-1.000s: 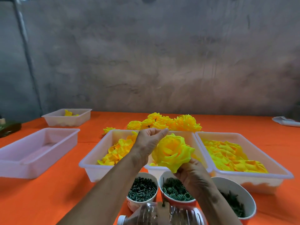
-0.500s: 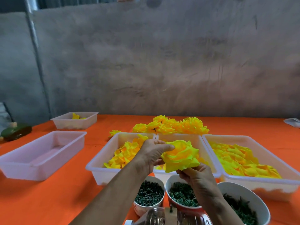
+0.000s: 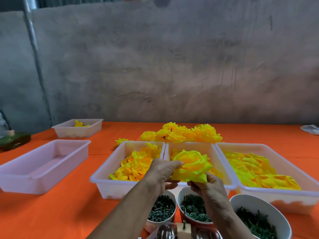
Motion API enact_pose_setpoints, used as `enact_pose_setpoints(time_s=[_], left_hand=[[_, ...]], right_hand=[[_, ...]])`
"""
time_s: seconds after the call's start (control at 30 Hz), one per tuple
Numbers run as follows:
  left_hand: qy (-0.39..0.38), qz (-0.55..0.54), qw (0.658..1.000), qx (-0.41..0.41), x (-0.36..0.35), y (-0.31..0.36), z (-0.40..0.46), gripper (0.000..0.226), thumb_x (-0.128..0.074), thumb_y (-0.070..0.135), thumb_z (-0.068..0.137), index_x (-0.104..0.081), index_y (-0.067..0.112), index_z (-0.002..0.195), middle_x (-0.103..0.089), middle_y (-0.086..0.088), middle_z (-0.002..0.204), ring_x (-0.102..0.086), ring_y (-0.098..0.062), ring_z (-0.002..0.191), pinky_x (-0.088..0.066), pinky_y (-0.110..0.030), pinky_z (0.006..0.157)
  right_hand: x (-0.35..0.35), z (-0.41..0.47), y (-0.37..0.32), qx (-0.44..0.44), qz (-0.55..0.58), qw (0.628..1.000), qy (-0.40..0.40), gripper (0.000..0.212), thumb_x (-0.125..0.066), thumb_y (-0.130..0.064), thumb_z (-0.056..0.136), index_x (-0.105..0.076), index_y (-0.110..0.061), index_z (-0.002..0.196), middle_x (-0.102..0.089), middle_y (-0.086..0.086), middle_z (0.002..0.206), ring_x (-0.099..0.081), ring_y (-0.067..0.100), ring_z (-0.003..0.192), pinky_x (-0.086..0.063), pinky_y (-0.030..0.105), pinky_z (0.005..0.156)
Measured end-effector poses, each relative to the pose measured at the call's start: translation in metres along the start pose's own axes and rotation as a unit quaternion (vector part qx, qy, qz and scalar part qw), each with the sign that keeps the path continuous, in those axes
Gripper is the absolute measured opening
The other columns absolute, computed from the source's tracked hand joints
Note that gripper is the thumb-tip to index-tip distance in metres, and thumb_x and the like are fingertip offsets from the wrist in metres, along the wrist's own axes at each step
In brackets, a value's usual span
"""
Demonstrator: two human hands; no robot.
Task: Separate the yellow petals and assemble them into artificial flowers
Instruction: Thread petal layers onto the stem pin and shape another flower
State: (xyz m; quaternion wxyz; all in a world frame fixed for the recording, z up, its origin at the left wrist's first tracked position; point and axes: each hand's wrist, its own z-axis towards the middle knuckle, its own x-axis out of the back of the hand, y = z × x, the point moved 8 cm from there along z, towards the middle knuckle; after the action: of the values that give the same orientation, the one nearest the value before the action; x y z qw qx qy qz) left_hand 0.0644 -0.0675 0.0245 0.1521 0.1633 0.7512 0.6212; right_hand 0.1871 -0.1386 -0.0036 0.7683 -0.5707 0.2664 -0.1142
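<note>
Left hand pinched yellow flower at its edge | right hand gripped it from beneath | flower held above middle tray of petals | cups of green parts nearest | orange tabletop

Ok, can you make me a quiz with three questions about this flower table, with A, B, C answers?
1. Where is the pile of finished flowers?
A. Behind the trays
B. In the pink tray
C. On the floor

2. What colour is the table?
A. Blue
B. Orange
C. White

3. What is the pink tray like?
A. Full of petals
B. Upside down
C. Empty

Answers:
A, the flowers lie on the cloth past the three white trays.
B, the cloth is bright orange.
C, only its bare bottom shows.

The left hand and right hand hold a yellow flower.
</note>
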Motion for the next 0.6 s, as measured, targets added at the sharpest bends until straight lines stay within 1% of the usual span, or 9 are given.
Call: enact_pose_setpoints(time_s=[0.07,0.2,0.23,0.3,0.37,0.4,0.47,0.53,0.6], left_hand=[[0.007,-0.004,1.000,0.008,0.005,-0.004,0.001,0.022,-0.072,0.017,0.082,-0.060,0.001,0.092,-0.059,-0.012,0.075,-0.057,-0.021,0.055,-0.048,-0.023,0.044],[0.038,0.014,0.999,-0.032,0.015,0.000,0.007,0.017,-0.070,0.006,0.083,-0.063,0.001,0.097,-0.063,-0.016,0.082,-0.056,-0.022,0.058,-0.047,-0.022,0.042],[0.041,0.018,0.998,-0.040,0.017,0.001,0.009,0.013,-0.070,0.004,0.082,-0.064,0.002,0.094,-0.063,-0.014,0.078,-0.055,-0.020,0.056,-0.046,-0.021,0.042],[0.050,0.020,0.997,-0.046,0.018,-0.001,0.011,0.009,-0.072,0.003,0.080,-0.063,0.004,0.083,-0.060,-0.007,0.062,-0.050,-0.015,0.047,-0.039,-0.018,0.038],[0.067,0.031,0.996,-0.053,0.020,-0.004,0.014,0.016,-0.074,0.003,0.078,-0.059,0.004,0.076,-0.048,-0.002,0.050,-0.036,-0.011,0.036,-0.031,-0.017,0.036],[0.077,0.047,0.994,-0.062,0.020,-0.005,0.015,0.018,-0.076,0.005,0.077,-0.058,0.004,0.077,-0.044,-0.002,0.051,-0.030,-0.011,0.035,-0.029,-0.018,0.037],[0.103,0.098,0.984,-0.102,0.021,-0.003,0.015,0.021,-0.079,0.009,0.075,-0.059,0.002,0.076,-0.045,-0.005,0.057,-0.033,-0.014,0.040,-0.032,-0.022,0.042],[0.138,0.173,0.963,-0.155,0.020,0.004,0.012,0.024,-0.081,0.014,0.073,-0.063,-0.001,0.077,-0.049,-0.006,0.062,-0.040,-0.019,0.054,-0.037,-0.026,0.052],[0.152,0.193,0.951,-0.189,0.018,0.008,0.010,0.025,-0.080,0.017,0.075,-0.063,-0.001,0.079,-0.049,-0.004,0.063,-0.042,-0.020,0.060,-0.039,-0.026,0.057]], right_hand=[[-0.001,0.000,0.000,0.011,-0.019,1.000,-0.002,0.016,-0.065,0.003,0.082,-0.069,-0.007,0.071,-0.063,0.005,0.056,-0.052,0.016,0.056,-0.047,0.025,0.057],[-0.013,0.000,0.000,0.018,-0.045,0.998,-0.047,0.020,-0.069,0.007,0.077,-0.073,-0.012,0.071,-0.070,0.005,0.063,-0.055,0.019,0.060,-0.049,0.020,0.053],[-0.015,0.000,0.000,0.018,-0.051,0.997,-0.060,0.017,-0.069,0.007,0.076,-0.074,-0.010,0.075,-0.071,0.007,0.069,-0.057,0.018,0.063,-0.050,0.023,0.055],[-0.015,0.002,0.004,0.014,-0.063,0.996,-0.064,0.011,-0.069,0.008,0.077,-0.073,-0.002,0.081,-0.068,0.017,0.072,-0.053,0.022,0.066,-0.047,0.035,0.061],[-0.009,0.004,0.010,0.008,-0.082,0.996,-0.046,0.006,-0.067,0.010,0.079,-0.070,0.005,0.081,-0.060,0.028,0.069,-0.048,0.024,0.067,-0.041,0.042,0.064],[-0.007,0.005,0.012,0.008,-0.093,0.995,-0.039,0.007,-0.066,0.011,0.079,-0.070,0.005,0.079,-0.061,0.029,0.070,-0.048,0.025,0.067,-0.042,0.044,0.064],[-0.005,0.005,0.015,0.013,-0.111,0.993,-0.034,0.009,-0.069,0.008,0.078,-0.072,0.000,0.079,-0.068,0.026,0.079,-0.056,0.027,0.071,-0.048,0.051,0.069],[-0.002,0.004,0.018,0.015,-0.128,0.991,-0.025,0.012,-0.071,0.005,0.077,-0.074,-0.007,0.078,-0.072,0.019,0.079,-0.061,0.028,0.073,-0.052,0.049,0.071],[0.001,0.005,0.021,0.009,-0.113,0.993,-0.011,0.018,-0.070,0.008,0.076,-0.073,-0.010,0.072,-0.071,0.008,0.067,-0.061,0.018,0.062,-0.053,0.033,0.058]])
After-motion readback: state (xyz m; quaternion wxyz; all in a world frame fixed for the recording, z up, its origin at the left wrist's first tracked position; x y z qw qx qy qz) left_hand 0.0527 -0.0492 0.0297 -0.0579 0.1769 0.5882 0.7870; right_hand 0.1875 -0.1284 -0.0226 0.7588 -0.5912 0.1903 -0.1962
